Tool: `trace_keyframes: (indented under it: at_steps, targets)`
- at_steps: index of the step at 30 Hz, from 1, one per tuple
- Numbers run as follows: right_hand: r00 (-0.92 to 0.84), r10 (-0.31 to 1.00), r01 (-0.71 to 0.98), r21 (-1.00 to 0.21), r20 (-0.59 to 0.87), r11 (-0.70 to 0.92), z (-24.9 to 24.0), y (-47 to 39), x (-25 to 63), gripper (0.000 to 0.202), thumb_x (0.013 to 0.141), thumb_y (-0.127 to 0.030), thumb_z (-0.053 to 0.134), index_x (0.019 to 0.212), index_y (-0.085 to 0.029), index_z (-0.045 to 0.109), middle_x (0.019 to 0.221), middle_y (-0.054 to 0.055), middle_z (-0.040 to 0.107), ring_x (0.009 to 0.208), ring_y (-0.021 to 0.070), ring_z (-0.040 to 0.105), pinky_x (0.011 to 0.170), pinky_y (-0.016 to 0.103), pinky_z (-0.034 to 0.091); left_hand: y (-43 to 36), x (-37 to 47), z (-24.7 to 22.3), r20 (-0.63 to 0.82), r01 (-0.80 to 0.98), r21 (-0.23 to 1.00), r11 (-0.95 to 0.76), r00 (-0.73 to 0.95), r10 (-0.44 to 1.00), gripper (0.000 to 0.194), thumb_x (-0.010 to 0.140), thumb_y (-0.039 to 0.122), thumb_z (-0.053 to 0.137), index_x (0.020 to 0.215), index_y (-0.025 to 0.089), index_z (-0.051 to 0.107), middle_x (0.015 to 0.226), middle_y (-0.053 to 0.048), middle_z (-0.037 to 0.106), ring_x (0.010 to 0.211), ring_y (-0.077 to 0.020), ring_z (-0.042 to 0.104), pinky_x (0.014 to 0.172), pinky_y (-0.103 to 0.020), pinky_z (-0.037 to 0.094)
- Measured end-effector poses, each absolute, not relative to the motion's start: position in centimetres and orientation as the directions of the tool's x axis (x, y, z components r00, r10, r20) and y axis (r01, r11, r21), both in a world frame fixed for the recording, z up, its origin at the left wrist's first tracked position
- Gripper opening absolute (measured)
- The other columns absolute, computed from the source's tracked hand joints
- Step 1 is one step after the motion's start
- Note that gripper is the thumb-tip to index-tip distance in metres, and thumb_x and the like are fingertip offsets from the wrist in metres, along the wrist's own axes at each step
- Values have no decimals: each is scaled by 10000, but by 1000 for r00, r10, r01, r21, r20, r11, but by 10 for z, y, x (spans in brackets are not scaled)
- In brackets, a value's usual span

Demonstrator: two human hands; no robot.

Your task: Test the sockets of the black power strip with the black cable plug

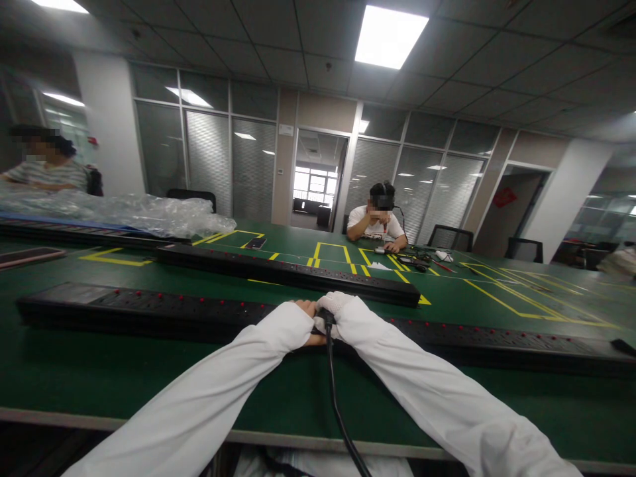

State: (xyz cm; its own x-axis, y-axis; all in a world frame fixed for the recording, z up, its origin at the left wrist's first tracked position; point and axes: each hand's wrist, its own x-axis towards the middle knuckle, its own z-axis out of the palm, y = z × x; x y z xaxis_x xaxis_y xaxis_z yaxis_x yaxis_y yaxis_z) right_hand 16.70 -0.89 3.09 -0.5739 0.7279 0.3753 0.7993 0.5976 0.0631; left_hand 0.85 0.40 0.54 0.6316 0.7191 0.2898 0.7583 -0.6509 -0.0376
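1. We found the long black power strip (213, 318) lying crosswise on the green worktop (149, 371), directly below both hands and running out beyond them to either side.
2. We recorded the left hand (305, 308) at the middle portion of this strip, bare fingers on its upper side and a further bare part visible at its near side. Most of this hand was hidden by the sleeve and the other hand; we could not tell whether it was clamped on the strip.
3. We noted the right hand (336, 305), in a white glove, close against the left, its fingers curled around the end of a black cable (334, 391). That end stood just over the strip; we could not tell whether it was seated in it.
4. We saw the cable run from the hands toward the wearer and over the worktop's near edge.
5. We observed red dots in a row along the strip, and a second black strip (288, 271) with similar dots lying beyond the hands, apart from the first.
6. Farther off, we logged clear plastic wrapping (163, 212) at the left, yellow tape markings (332, 246), and a co-worker (375, 222) seated across the worktop.
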Motion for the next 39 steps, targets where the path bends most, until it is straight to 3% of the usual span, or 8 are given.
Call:
trace_keyframes:
  at_steps: [9,17,30,39]
  targets:
    - [-559,742,811,55,369,583,35,-14,165,303,685,-479,455,843,-243,559,727,1,537,652,90,443,540,195,251,6,8,3,294,759,-50,-649,632,717,691,571,732,372,923,147,484,855,-97,572,776,-261,541,668,-353,400]
    - [-519,774,805,-95,363,585,34,-19,166,286,710,-469,434,843,-234,527,635,-36,541,514,38,424,492,153,238,-2,8,8,306,772,-62,-632,618,724,646,582,703,403,896,143,483,841,-92,563,784,-260,539,680,-346,397]
    - [-491,797,848,-16,352,530,35,-25,166,297,717,-479,405,883,-241,472,590,-41,506,499,46,444,478,143,236,0,8,5,312,767,-82,-637,627,714,636,599,699,390,895,142,475,835,-87,560,793,-252,530,690,-341,387]
    - [-489,802,838,-71,343,541,36,-26,165,319,717,-496,391,861,-222,468,595,-42,516,493,43,438,497,138,271,-2,8,7,316,771,-69,-634,619,719,607,609,673,412,884,136,477,829,-85,558,780,-249,531,684,-337,384]
